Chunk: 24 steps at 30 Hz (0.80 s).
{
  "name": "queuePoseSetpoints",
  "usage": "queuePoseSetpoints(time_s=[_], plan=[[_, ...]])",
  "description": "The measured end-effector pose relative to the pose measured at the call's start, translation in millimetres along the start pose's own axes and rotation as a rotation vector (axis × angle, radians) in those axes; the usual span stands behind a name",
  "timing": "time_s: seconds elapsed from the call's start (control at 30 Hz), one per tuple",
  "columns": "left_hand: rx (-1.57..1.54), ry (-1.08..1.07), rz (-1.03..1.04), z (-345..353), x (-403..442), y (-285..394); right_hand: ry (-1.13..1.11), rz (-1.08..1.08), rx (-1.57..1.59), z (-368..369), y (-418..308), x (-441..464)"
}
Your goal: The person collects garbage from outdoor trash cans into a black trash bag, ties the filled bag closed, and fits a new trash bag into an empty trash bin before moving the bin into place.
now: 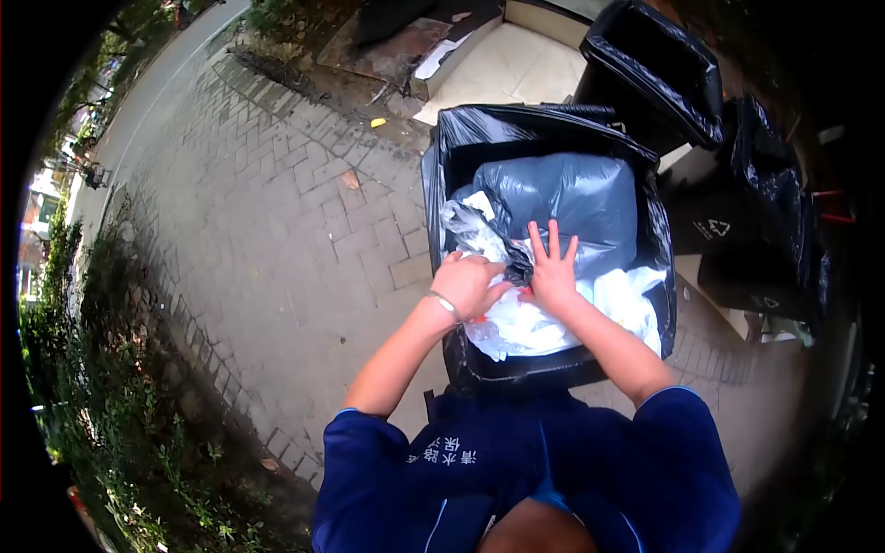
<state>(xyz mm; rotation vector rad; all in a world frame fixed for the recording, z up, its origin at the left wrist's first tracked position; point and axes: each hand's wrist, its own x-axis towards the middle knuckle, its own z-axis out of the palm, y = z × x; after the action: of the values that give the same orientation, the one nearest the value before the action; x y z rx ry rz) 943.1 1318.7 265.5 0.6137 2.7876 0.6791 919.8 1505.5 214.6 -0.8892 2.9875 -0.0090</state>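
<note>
In front of me stands a trash bin lined with a black bin liner (447, 157). Inside it lies a full, grey-blue garbage bag (572, 189), its gathered dark neck (519, 263) toward me. White plastic bags (627, 304) fill the near side, and a clear plastic bag (472, 230) sits at the left. My right hand (555, 272) lies with fingers spread against the garbage bag, right of its neck. On the left, my left hand (468, 284) rests on the clear and white plastic, thumb toward the neck; its fingers are partly bent and seem to hold nothing.
More lined bins stand to the right: an open bin (654, 69) at the back and a bin with a recycling mark (714, 226). Brick paving (304, 221) extends left to shrubs (138, 405). A low tiled ledge (502, 69) is behind the bin.
</note>
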Motion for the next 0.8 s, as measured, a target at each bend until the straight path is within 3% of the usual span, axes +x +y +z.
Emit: queuePoseSetpoints(time_s=[0.03, 0.07, 0.1, 0.13, 0.17, 0.2, 0.27, 0.37, 0.47, 0.5, 0.6, 0.67, 0.73, 0.8], plan=[[-0.198, 0.19, 0.046, -13, 0, -16, -0.133, 0.018, -0.065, -2, -3, 5], [-0.473, 0.416, -0.011, -13, 5, -38, -0.122, 0.017, -0.072, -4, -8, 10], [-0.594, 0.714, -0.082, -10, 20, -64, -0.19, 0.039, -0.076, -7, -13, 14], [-0.67, 0.814, -0.246, -15, 36, -90, -0.254, 0.06, -0.085, -10, -14, 16], [-0.744, 0.905, -0.353, -11, 53, -120, -0.159, 0.048, -0.07, 0, -11, 13], [-0.75, 0.933, -0.331, -8, 73, -144, 0.033, 0.011, -0.058, 16, -6, 10], [-0.571, 0.674, -0.546, 0, 110, -180, -0.097, 0.033, -0.048, 1, -8, 10], [-0.842, 0.468, -0.545, 5, 164, -199, -0.108, 0.038, -0.054, 1, -8, 10], [-0.486, 0.36, -0.591, -17, 188, -206, -0.174, 0.065, -0.043, -3, -7, 10], [-0.503, 0.303, -0.655, -23, 188, -204, -0.107, 0.047, -0.028, 1, -7, 8], [-0.691, 0.412, -0.576, -21, 186, -205, -0.045, 0.031, 0.04, 2, -3, 8], [-0.359, 0.47, -0.577, -20, 191, -200, -0.021, 0.03, 0.041, -4, -4, 7], [-0.301, 0.47, -0.622, -17, 203, -204, -0.004, 0.024, 0.063, -10, -3, 8], [-0.591, 0.472, -0.831, -12, 217, -213, 0.003, 0.021, 0.077, -23, 3, 4]])
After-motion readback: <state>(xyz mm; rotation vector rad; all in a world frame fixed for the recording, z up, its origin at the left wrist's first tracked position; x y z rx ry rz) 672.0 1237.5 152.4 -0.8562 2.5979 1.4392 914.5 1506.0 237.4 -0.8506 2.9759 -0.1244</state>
